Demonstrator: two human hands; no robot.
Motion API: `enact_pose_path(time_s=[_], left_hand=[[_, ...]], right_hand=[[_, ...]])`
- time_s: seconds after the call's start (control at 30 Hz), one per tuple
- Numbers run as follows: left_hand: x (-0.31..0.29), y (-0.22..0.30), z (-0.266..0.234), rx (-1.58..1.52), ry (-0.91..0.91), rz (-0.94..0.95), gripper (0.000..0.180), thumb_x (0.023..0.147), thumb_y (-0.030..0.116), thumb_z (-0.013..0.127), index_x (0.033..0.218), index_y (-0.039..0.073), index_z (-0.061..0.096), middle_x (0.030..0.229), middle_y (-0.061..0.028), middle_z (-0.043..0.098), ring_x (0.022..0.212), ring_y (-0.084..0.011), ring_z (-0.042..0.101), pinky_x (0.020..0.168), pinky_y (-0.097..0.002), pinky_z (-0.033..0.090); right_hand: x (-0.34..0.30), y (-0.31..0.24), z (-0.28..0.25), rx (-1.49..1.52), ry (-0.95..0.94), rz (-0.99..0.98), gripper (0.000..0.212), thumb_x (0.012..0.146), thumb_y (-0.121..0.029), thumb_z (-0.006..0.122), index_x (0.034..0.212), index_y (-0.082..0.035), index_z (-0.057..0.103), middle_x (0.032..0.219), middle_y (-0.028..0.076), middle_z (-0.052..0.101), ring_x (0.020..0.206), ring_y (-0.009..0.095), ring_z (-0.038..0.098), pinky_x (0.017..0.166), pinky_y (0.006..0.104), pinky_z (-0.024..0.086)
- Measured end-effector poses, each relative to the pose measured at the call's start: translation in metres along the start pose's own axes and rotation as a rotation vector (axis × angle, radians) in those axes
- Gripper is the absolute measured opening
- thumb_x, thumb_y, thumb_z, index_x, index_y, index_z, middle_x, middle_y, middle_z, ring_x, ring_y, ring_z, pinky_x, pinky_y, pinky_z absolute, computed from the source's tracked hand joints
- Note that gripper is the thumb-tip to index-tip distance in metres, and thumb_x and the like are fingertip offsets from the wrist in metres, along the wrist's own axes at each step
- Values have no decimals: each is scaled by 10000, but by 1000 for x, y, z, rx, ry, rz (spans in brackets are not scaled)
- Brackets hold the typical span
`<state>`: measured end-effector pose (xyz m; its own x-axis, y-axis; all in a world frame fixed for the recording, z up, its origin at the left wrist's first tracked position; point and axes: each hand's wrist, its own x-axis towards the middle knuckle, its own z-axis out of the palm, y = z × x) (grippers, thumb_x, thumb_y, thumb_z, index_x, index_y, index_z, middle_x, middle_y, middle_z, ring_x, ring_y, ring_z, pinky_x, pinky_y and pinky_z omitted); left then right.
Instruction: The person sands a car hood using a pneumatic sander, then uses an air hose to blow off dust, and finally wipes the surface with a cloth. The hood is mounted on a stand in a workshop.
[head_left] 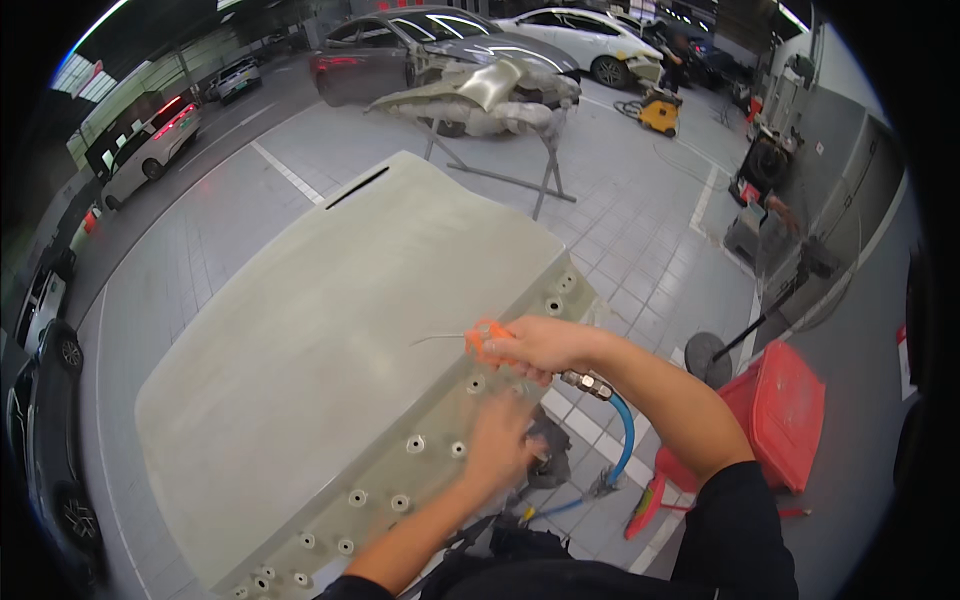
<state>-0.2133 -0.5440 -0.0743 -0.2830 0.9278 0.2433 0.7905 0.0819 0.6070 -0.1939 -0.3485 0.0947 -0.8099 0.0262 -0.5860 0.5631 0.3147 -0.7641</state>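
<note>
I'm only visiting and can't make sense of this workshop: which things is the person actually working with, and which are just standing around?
In use:
- right hand gripping the orange air blow gun with its blue hose
- left hand, blurred, on the pale primed car panel

Standing around:
- red bin
- second panel on a stand
- yellow machine
- parked cars

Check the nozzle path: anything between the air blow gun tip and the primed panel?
Nothing visible. The right hand holds the orange air blow gun, its thin nozzle over bare panel. The left hand, blurred, is at the panel's near edge, off that line.
</note>
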Motion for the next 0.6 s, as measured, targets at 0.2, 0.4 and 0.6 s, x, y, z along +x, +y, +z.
enact_pose_path(time_s=[0.2,0.4,0.6], left_hand=[[-90,12,81,-855,-561,-41,401,1015,317,576,1289,28,530,1226,-154,577,1161,-291,555,1021,-401,426],[-157,-1,38,-1054,-490,-218,264,1068,303,435,1085,70,557,806,-43,506,760,-159,505,747,-298,436],[-98,81,-161,-1044,-324,-355,327,1008,179,523,1301,58,599,803,-103,576,757,-217,586,716,-318,471]], right_hand=[[46,9,-98,31,520,-42,226,958,-228,518,1159,-164,599,766,-19,519,571,91,471,462,255,420],[92,-54,-102,-345,492,-137,179,961,-263,554,1041,-124,634,658,-12,474,523,118,445,440,292,411],[173,-53,-177,-713,375,-71,255,959,-307,545,863,-80,610,602,-13,443,471,106,434,399,301,380]])
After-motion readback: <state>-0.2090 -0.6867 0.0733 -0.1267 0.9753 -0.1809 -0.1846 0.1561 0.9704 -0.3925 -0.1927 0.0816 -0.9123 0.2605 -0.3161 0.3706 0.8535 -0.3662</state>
